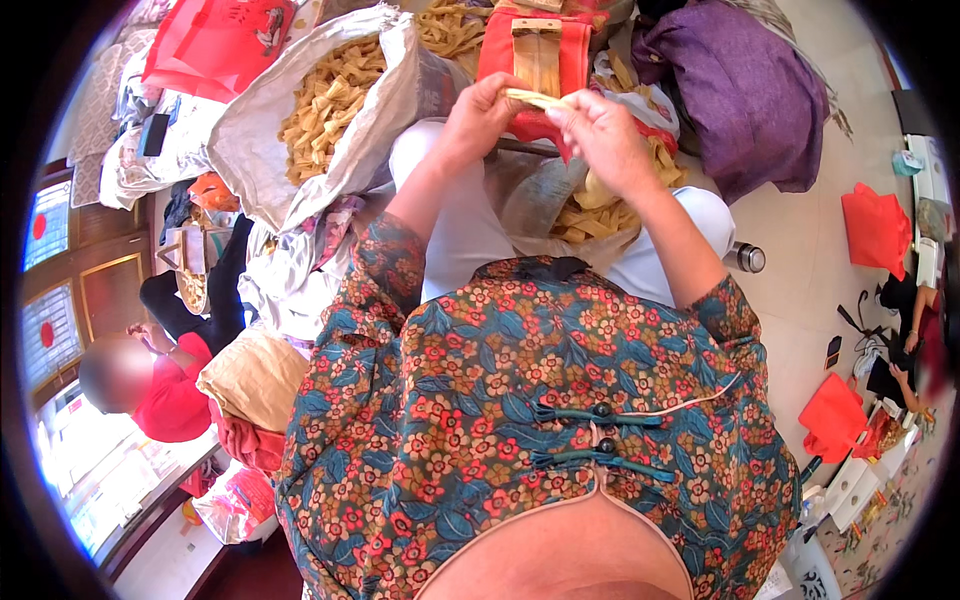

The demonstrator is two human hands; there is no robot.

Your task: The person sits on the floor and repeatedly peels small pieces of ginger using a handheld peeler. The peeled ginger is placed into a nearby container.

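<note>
In front of my knees, my left hand (480, 112) and my right hand (604, 139) pinch the two ends of a short, pale yellow twisted strip (535, 98). It is stretched almost level between my fingers. Just beyond it, a flat wooden piece (536, 56) with a pale top bar lies on red cloth (498, 45). Below my hands, between my white-trousered legs, loose tan strips (592, 221) lie in a translucent plastic bag (529, 202). At the left a white woven sack (251, 142) gapes, filled with knotted tan strips (330, 112).
More strips (450, 30) lie beyond the sack. A purple cloth bundle (742, 97) stands at the right, with a steel flask (748, 257) on the floor. A person in red (176, 390) sits at the left, another person (911, 337) at the far right.
</note>
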